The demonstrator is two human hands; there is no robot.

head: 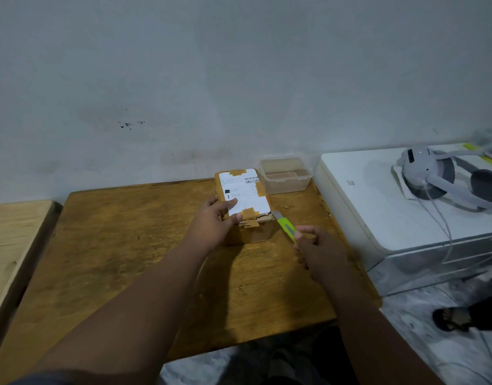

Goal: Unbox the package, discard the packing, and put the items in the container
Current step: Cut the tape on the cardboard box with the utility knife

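A small cardboard package [247,195], wrapped in brown tape with a white shipping label on top, sits on the wooden table [128,245] near its far edge. My left hand [214,220] grips the package's near left corner, thumb on the label. My right hand [320,251] holds a green utility knife [286,226], whose tip touches the package's near right corner at the torn tape. A clear plastic container [285,176] stands empty just behind and right of the package, against the wall.
A white appliance [378,207] stands to the right of the table with a white headset [445,182] and cables on it. A lighter wooden surface [14,240] adjoins the table on the left. A sandalled foot [453,318] rests on the floor at right.
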